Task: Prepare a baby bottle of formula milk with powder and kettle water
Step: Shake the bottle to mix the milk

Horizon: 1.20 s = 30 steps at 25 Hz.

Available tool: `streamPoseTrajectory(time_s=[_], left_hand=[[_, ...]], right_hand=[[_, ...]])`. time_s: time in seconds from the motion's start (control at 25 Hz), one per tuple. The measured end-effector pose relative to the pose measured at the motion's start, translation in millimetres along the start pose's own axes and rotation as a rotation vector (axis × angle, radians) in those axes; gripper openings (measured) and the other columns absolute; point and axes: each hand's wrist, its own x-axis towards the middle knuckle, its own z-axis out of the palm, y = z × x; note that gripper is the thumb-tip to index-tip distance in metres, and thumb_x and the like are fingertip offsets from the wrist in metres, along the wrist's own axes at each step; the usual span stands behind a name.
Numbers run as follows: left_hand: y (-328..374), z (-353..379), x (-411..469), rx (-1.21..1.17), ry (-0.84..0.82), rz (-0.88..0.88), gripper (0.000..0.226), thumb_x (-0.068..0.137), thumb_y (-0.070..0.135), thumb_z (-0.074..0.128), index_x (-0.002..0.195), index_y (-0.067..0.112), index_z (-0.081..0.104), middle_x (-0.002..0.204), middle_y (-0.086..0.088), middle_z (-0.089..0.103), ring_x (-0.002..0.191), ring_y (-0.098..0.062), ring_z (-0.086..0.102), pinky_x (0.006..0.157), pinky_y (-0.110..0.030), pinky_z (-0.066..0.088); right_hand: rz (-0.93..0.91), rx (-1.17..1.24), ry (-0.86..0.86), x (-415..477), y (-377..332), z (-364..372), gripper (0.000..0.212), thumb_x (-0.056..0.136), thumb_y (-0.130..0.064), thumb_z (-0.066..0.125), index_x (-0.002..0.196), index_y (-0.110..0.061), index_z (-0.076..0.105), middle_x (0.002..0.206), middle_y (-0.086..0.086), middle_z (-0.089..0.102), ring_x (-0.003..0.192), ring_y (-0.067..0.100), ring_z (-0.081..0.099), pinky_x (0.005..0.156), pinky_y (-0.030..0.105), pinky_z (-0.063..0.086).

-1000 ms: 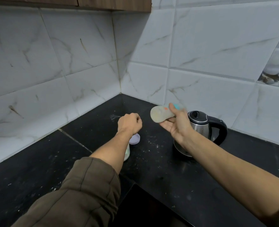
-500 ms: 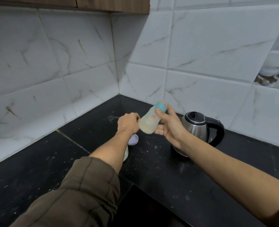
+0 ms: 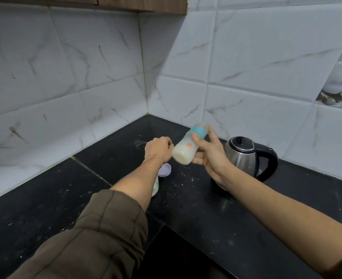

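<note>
My right hand (image 3: 210, 156) grips a baby bottle (image 3: 188, 147) full of pale milky liquid, with a teal collar and its clear cap end pointing up and away. The bottle is tilted, base toward me, above the black counter (image 3: 186, 198). My left hand (image 3: 158, 149) hovers just left of the bottle's base in a closed fist; nothing shows in it. Under my left forearm stands a white container (image 3: 155, 186), mostly hidden, with a pale lilac lid (image 3: 164, 169) beside it. A steel kettle (image 3: 244, 156) with a black handle stands to the right.
The counter meets white marble-look tiled walls (image 3: 105, 97) in a corner behind the hands. White powder specks dot the counter between the lid and the kettle. A wooden cabinet (image 3: 142, 5) hangs above. The counter's inner edge drops off near my left sleeve.
The bottle swung from lying nearly level, up near the kettle, down and left toward my left fist, then tipped with its base toward me. My left hand stayed in place.
</note>
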Motion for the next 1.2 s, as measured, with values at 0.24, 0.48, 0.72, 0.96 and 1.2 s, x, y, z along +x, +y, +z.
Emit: streamPoseTrajectory(time_s=[0.24, 0.48, 0.72, 0.96, 1.2], left_hand=[[2.7, -4.6, -1.5, -0.018, 0.027, -0.007, 0.024, 0.098, 0.029, 0.056, 0.114, 0.024, 0.073, 0.101, 0.0, 0.076, 0.092, -0.026, 0.069, 0.079, -0.035, 0.055], [3.8, -6.8, -3.9, -0.011, 0.031, 0.001, 0.023, 0.097, 0.028, 0.057, 0.114, 0.024, 0.073, 0.101, -0.001, 0.076, 0.092, -0.026, 0.069, 0.077, -0.035, 0.052], [2.6, -9.5, -1.5, -0.013, 0.022, -0.004, 0.022, 0.101, 0.032, 0.057, 0.114, 0.023, 0.072, 0.1, 0.001, 0.076, 0.084, -0.019, 0.066, 0.076, -0.035, 0.054], [6.7, -8.7, -2.3, -0.009, 0.049, 0.001, 0.023, 0.1, 0.029, 0.055, 0.114, 0.023, 0.073, 0.099, 0.0, 0.076, 0.091, -0.024, 0.069, 0.073, -0.033, 0.049], [9.5, -8.4, 1.6, -0.004, 0.007, 0.01, 0.021, 0.098, 0.028, 0.06, 0.113, 0.023, 0.072, 0.101, -0.002, 0.076, 0.091, -0.028, 0.069, 0.078, -0.035, 0.054]], right_hand=[[0.107, 0.079, -0.013, 3.8, -1.5, -2.4, 0.041, 0.1, -0.029, 0.067, 0.137, -0.02, 0.05, 0.124, 0.019, 0.072, 0.091, 0.031, 0.079, 0.065, 0.039, 0.064], [0.144, 0.168, 0.044, 6.5, 5.1, -0.8, 0.047, 0.099, -0.033, 0.068, 0.14, -0.016, 0.052, 0.125, 0.021, 0.072, 0.092, 0.032, 0.079, 0.064, 0.036, 0.063], [0.215, 0.036, -0.199, -1.3, -1.1, -2.0, 0.052, 0.101, -0.035, 0.063, 0.145, -0.013, 0.049, 0.109, 0.011, 0.077, 0.082, 0.024, 0.078, 0.06, 0.034, 0.064], [0.284, 0.267, 0.022, 12.9, -0.4, -6.0, 0.055, 0.098, -0.039, 0.068, 0.14, -0.006, 0.057, 0.11, 0.022, 0.077, 0.086, 0.03, 0.079, 0.065, 0.035, 0.065], [0.185, 0.051, -0.218, 4.5, -6.1, -3.3, 0.048, 0.1, -0.036, 0.064, 0.141, -0.013, 0.05, 0.102, 0.008, 0.078, 0.08, 0.022, 0.078, 0.06, 0.034, 0.064]])
